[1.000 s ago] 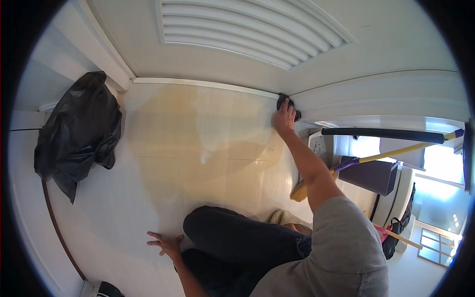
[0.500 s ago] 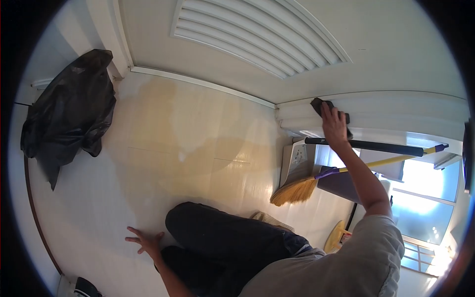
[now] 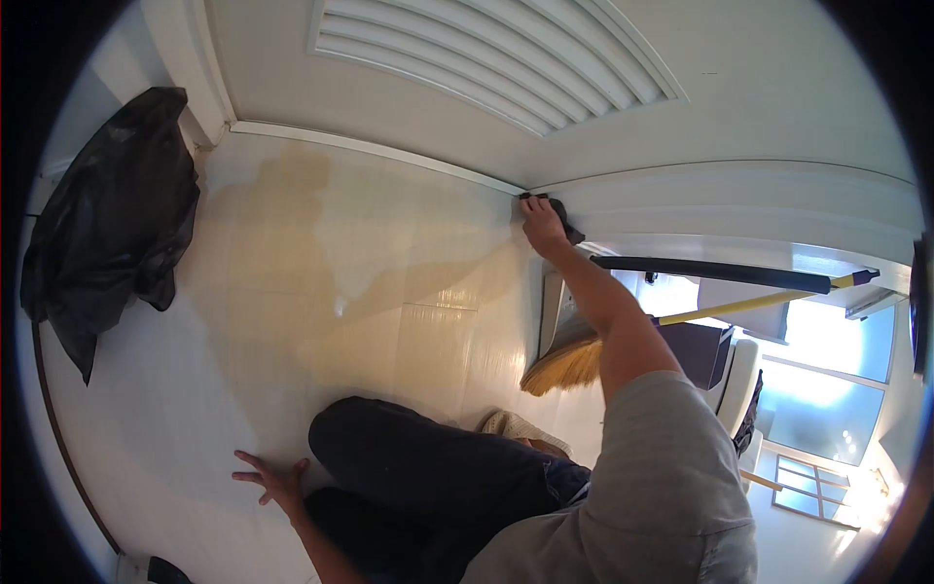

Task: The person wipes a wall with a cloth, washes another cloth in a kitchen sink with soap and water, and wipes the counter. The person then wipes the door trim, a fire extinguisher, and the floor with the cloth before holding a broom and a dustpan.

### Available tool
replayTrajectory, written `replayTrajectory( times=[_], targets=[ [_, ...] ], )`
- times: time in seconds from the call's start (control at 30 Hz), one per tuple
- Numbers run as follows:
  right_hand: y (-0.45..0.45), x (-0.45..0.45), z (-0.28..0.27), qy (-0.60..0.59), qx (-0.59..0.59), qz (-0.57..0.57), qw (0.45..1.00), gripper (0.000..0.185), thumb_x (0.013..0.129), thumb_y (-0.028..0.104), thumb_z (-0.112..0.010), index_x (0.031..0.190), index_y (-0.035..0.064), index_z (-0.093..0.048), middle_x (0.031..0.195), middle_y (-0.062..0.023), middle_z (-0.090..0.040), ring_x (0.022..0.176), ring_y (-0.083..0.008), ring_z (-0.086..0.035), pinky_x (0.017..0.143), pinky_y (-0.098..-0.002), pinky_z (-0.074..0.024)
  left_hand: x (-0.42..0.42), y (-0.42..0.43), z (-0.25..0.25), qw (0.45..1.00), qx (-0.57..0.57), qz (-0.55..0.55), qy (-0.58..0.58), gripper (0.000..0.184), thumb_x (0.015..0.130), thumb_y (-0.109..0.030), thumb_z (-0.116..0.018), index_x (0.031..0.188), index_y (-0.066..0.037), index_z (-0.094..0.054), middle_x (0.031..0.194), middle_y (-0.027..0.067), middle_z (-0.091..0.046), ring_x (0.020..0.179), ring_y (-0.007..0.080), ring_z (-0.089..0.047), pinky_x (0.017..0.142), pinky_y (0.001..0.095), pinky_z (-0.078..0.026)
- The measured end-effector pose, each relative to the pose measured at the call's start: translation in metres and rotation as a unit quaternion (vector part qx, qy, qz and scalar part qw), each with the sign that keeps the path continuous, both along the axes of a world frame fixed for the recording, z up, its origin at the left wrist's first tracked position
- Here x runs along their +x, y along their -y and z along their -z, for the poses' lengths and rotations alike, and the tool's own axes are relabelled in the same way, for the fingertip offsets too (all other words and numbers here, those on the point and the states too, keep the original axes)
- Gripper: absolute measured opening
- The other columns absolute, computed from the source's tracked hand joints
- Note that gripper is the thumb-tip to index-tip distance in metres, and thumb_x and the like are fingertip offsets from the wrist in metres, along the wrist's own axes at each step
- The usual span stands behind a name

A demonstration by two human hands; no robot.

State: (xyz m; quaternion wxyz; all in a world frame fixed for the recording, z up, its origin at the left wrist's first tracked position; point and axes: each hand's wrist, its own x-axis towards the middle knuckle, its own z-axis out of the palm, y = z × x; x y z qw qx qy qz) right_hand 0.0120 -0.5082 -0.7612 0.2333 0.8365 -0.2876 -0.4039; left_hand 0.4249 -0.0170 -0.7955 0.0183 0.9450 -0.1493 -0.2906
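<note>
My right hand (image 3: 543, 229) is closed over a dark cloth (image 3: 566, 222), pressing it to the foot of the white door frame (image 3: 700, 204) where it meets the corner of the door (image 3: 389, 102). Part of the cloth is hidden under my fingers. My left hand (image 3: 279, 481) is spread out on the pale floor (image 3: 175, 428) beside my knee, with nothing in it. Below my right forearm lie the straw bristles of a broom (image 3: 562, 368), partly covered by the arm.
A black plastic bag (image 3: 117, 224) stands at the left wall. Near my right arm, a dustpan (image 3: 553, 310) with a long black handle (image 3: 720, 273) lies beside the yellow broom handle (image 3: 735, 309). The door has a louvred vent (image 3: 496, 58). Bright windows (image 3: 827, 389) are at the right.
My right hand has slid the cloth leftward along the door frame to the corner by the door. My left hand stays spread on the floor. The view has shifted slightly.
</note>
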Motion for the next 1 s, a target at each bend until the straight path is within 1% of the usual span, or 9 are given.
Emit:
replayTrajectory(
  times=[0.1,0.27,0.4,0.57,0.67,0.73,0.83,0.9,1.0],
  targets=[
    [-0.003,-0.014,-0.032,0.05,-0.008,-0.013,0.999,0.022,0.076,0.02,-0.055,0.086,0.0098,-0.072,0.117,-0.0043,-0.051,0.112,-0.0206,-0.042,0.094,-0.0337,-0.0305,0.001,0.001,-0.002,1.0,0.002,0.009,-0.011,0.136,0.047,-0.019,-0.087,0.146,-0.021,0.006,0.146,0.0305,0.008,0.138,0.0383,0.013,0.083,0.0795,-0.018],
    [-0.023,-0.016,-0.151,0.093,-0.091,0.04,0.991,0.025,0.073,0.017,-0.057,0.096,0.0106,-0.064,0.111,-0.0048,-0.049,0.109,-0.0203,-0.043,0.088,-0.0356,-0.0351,0.0,-0.001,-0.004,1.0,-0.02,-0.002,-0.002,0.135,0.047,-0.017,-0.086,0.146,-0.023,0.006,0.146,0.0313,0.009,0.138,0.0391,0.012,0.083,0.0799,-0.016],
    [-0.042,-0.007,-0.259,0.148,-0.248,0.055,0.956,0.039,0.078,0.011,-0.053,0.117,0.0125,-0.054,0.107,-0.0047,-0.046,0.103,-0.0223,-0.045,0.081,-0.0386,-0.0355,-0.001,0.0,-0.001,1.0,-0.017,-0.016,0.008,0.133,0.049,-0.015,-0.085,0.145,-0.026,0.007,0.146,0.03,0.01,0.138,0.0386,0.012,0.086,0.0795,-0.015],
    [-0.048,-0.051,-0.199,0.088,-0.202,-0.031,0.975,0.031,0.072,0.015,-0.055,0.102,0.0074,-0.058,0.105,-0.0055,-0.047,0.099,-0.0224,-0.044,0.079,-0.0374,-0.0359,-0.001,0.002,-0.004,1.0,-0.016,-0.017,0.006,0.134,0.049,-0.015,-0.085,0.145,-0.028,0.008,0.146,0.0308,0.011,0.138,0.0386,0.011,0.087,0.0793,-0.013],
    [-0.052,-0.034,-0.17,0.102,-0.144,0.009,0.984,0.022,0.074,0.016,-0.054,0.095,0.0098,-0.059,0.102,-0.0057,-0.049,0.1,-0.0226,-0.045,0.079,-0.0361,-0.0357,0.001,0.002,-0.008,1.0,-0.01,-0.017,-0.008,0.135,0.048,-0.016,-0.086,0.145,-0.028,0.008,0.145,0.0312,0.011,0.138,0.0387,0.011,0.087,0.0791,-0.012],
    [-0.058,-0.029,-0.183,0.135,-0.138,0.005,0.981,0.022,0.075,0.016,-0.054,0.096,0.0103,-0.059,0.1,-0.0054,-0.049,0.1,-0.0227,-0.045,0.079,-0.0365,-0.0356,0.0,0.004,-0.006,1.0,-0.007,-0.023,-0.014,0.135,0.048,-0.016,-0.086,0.145,-0.028,0.008,0.145,0.0314,0.011,0.138,0.039,0.011,0.087,0.0791,-0.012],
    [-0.069,-0.012,-0.254,0.113,-0.333,0.042,0.935,0.021,0.078,0.016,-0.053,0.097,0.0106,-0.058,0.098,-0.0053,-0.047,0.098,-0.0237,-0.045,0.079,-0.0389,-0.0356,0.0,0.0,-0.002,1.0,-0.01,-0.01,0.002,0.135,0.049,-0.017,-0.086,0.145,-0.028,0.009,0.145,0.0313,0.011,0.138,0.0396,0.011,0.087,0.079,-0.012],
    [-0.068,-0.014,-0.287,0.07,-0.352,0.074,0.93,0.024,0.078,0.016,-0.053,0.101,0.0086,-0.059,0.098,-0.0064,-0.047,0.101,-0.0238,-0.044,0.08,-0.0374,-0.0347,0.0,0.003,0.001,1.0,0.015,-0.018,0.017,0.135,0.049,-0.017,-0.086,0.145,-0.028,0.009,0.146,0.0314,0.01,0.137,0.0402,0.011,0.087,0.0792,-0.013],
    [-0.066,-0.019,-0.25,-0.07,-0.319,0.072,0.942,0.026,0.079,0.017,-0.052,0.1,0.0045,-0.06,0.101,-0.0071,-0.048,0.104,-0.0237,-0.043,0.082,-0.0358,-0.0333,0.001,0.003,-0.001,1.0,0.01,-0.021,0.006,0.135,0.048,-0.017,-0.086,0.145,-0.028,0.009,0.146,0.0315,0.009,0.137,0.04,0.012,0.086,0.0795,-0.014]
  ],
)
